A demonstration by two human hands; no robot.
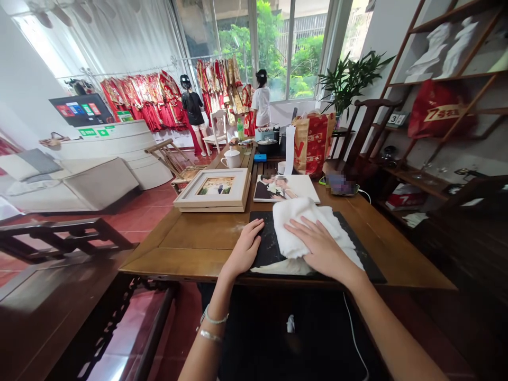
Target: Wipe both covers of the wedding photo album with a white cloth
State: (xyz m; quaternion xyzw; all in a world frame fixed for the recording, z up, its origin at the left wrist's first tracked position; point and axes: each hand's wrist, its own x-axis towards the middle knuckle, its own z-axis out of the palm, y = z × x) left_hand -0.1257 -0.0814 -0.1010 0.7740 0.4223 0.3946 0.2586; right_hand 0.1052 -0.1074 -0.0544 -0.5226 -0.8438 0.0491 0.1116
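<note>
A folded white towel (289, 211) lies on a flat black board (268, 248) at the table's near edge. My right hand (323, 248) presses flat on the towel, fingers spread. At the board's left edge rests my left hand (246, 248), its fingers stretched forward and touching the board, with nothing in it. A thin off-white piece of cloth (283, 266) shows beneath the towel along the near edge. Just beyond the board is a wedding photo panel (293, 189). To the left of it lies a pale framed photo (214, 188) on what looks like another frame.
Across the wooden table (190, 238) stand a lidded white mug (232, 157), a red and tan paper bag (311, 143) and a phone (341, 184) with a cable. A bamboo chair (178, 166) is at the left. Two people stand by racks of red garments (138, 100).
</note>
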